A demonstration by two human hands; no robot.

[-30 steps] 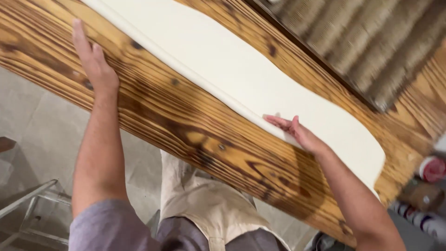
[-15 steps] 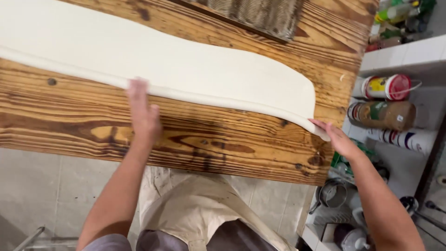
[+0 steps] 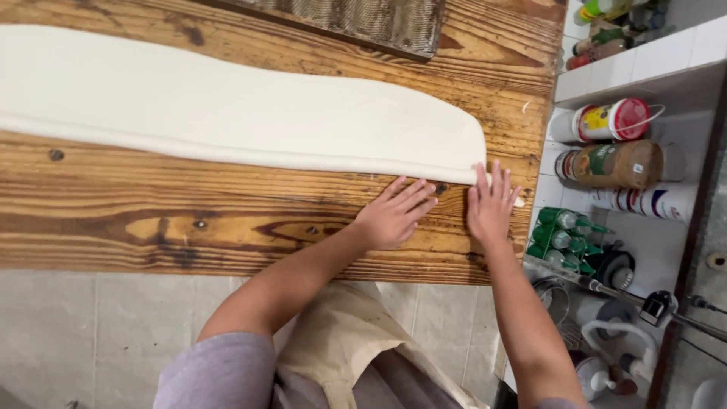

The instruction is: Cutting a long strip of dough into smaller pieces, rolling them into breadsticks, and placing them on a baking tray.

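A long sheet of pale dough lies folded along a wooden table, running from the left edge to a rounded end at the right. My left hand lies flat on the wood, fingers spread, its tips just at the dough's near folded edge. My right hand rests flat beside it, fingertips touching the dough's right end near the table's corner. Neither hand grips anything.
A ridged dark board lies at the table's far side. To the right, tiled shelves hold jars and cans, green bottles and other containers. Grey floor tiles are below the table edge.
My left hand has slid right along the dough's edge to sit beside my right hand. The right hand moved from under the dough's end to flat on the table at it.
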